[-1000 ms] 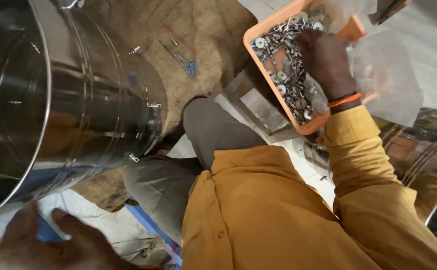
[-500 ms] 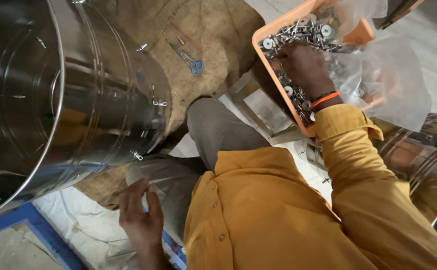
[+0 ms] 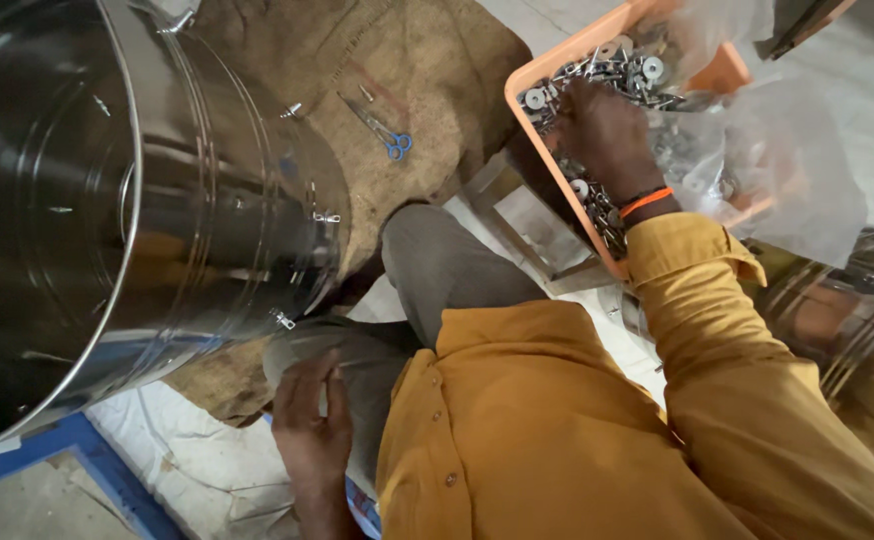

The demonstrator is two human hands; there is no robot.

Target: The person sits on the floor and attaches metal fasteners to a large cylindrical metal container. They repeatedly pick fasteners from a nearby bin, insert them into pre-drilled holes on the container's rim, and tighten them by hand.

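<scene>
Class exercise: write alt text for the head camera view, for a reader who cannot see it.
A person in a mustard shirt reaches their right hand into an orange plastic tray of small metal fasteners, while the left hand rests on their grey-trousered knee. A large shiny steel drum lies at left on brown burlap.

Lay on brown sacking [image 3: 407,60] well left of the grip: blue-handled pliers [image 3: 382,130]; farther left, a large steel drum [image 3: 107,220].

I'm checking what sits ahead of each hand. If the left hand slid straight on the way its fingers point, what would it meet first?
Probably the steel drum. The left hand rests on the grey trouser leg, fingers pointing up-frame toward the drum's rim; a small clip on that rim lies nearest in line. Depth is unclear.
</scene>
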